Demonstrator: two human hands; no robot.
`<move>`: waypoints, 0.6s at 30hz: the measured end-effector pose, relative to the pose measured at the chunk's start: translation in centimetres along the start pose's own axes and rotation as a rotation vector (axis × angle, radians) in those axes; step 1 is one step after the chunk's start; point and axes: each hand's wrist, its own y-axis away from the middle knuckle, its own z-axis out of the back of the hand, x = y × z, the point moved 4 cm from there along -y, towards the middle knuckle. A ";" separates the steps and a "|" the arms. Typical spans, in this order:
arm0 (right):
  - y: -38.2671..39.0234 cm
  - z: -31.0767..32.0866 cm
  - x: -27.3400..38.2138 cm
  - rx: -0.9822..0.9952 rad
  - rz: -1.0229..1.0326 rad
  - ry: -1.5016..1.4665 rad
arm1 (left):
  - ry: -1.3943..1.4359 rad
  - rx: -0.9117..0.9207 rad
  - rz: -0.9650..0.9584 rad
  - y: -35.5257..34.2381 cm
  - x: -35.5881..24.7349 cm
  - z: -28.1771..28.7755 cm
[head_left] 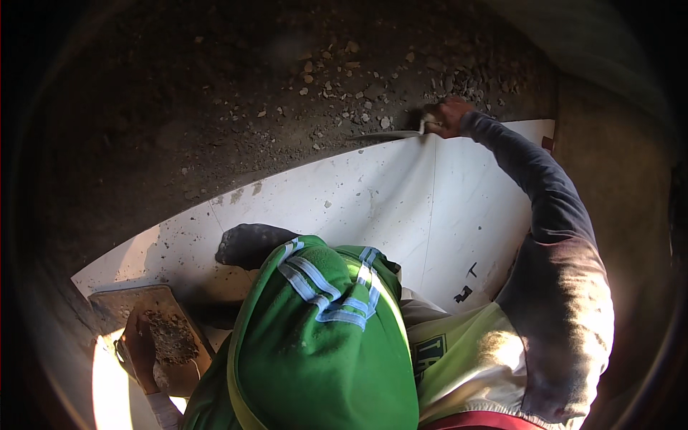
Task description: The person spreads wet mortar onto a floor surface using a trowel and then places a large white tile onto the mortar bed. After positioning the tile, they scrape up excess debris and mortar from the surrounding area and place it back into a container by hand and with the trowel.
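Observation:
At the far right, my right hand is closed round a trowel, seemingly by its handle, which the fingers mostly hide. The thin blade points left along the far edge of a white, marble-patterned tile surface, where it meets rough dark ground. In shade at the lower left, my left hand appears to grip the left side of a shallow brownish tray; shadow blurs the fingers. Grey-brown crumbly material lies in that tray.
Dark ground beyond the tiles carries many loose chips. My green-trousered knee covers the lower middle, with a dark-covered foot beside it. A plain wall or panel stands right. Small dark scraps and crumbs dot the tiles.

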 end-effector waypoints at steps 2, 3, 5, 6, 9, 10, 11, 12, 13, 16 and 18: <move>3.0 0.0 -5.1 0.027 -0.080 0.195 | -0.031 -0.111 0.039 0.3 1.0 0.4; 4.9 0.1 -7.9 0.027 -0.136 0.287 | -0.061 -0.103 -0.026 0.6 1.3 0.2; 10.3 0.6 -11.6 -0.198 -0.046 0.306 | -0.085 -0.129 -0.051 1.0 2.3 -0.7; 9.0 1.3 -9.0 -0.064 -0.162 0.205 | -0.029 -0.117 -0.102 1.9 2.5 -0.7; 7.6 0.8 -2.9 -0.264 -0.177 0.077 | 0.039 -0.114 -0.193 0.7 3.0 -2.2; 4.0 2.8 2.9 -0.188 -0.105 -0.149 | 0.049 -0.094 -0.141 0.9 2.5 -2.0; 2.3 3.5 7.0 -0.289 -0.029 -0.257 | 0.083 -0.069 -0.119 -0.4 1.4 -2.3; -0.3 3.8 11.3 -0.381 0.145 -0.320 | 0.098 -0.050 -0.124 -1.2 -0.6 -1.2; -3.2 5.5 17.4 -0.287 0.177 -0.465 | 0.113 -0.032 -0.113 -1.3 -1.4 -0.2; -9.9 9.8 31.3 -0.227 0.191 -0.466 | -0.030 -0.327 -0.301 -1.6 -0.2 1.3; -12.9 11.8 36.6 -0.245 0.277 -0.434 | 0.014 -0.350 -0.266 -1.2 1.6 0.4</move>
